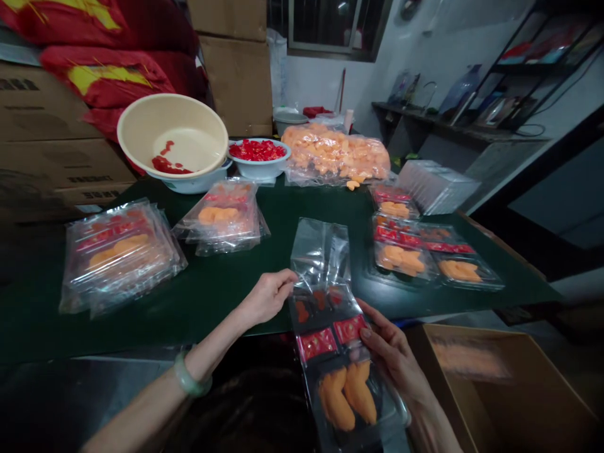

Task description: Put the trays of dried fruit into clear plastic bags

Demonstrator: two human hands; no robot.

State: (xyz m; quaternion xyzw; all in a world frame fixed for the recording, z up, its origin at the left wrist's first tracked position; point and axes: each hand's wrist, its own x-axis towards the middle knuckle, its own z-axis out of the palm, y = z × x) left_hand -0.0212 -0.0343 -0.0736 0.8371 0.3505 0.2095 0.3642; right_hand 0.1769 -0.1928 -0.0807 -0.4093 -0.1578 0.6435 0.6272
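Note:
Just over the table's near edge is a clear plastic bag (321,251) with a black tray (309,377) inside it. The tray carries two orange curved pieces (337,399), two red packets (317,344) and small reddish-brown pieces above them. My left hand (271,294) pinches the bag's left edge between thumb and fingers, below its loose upper flap. A green bangle (191,375) sits on that wrist. Along the right side, my right hand (389,346) grips the bagged tray, thumb on top near a red packet and the other fingers partly hidden.
Bagged trays lie stacked on the green table (278,207) at left (123,255) and centre-left (224,217); more trays (401,251) are at right. Behind stand a cream basin (174,135), a bowl of red packets (258,151) and a bag of orange pieces (335,154). An open carton (514,377) is lower right.

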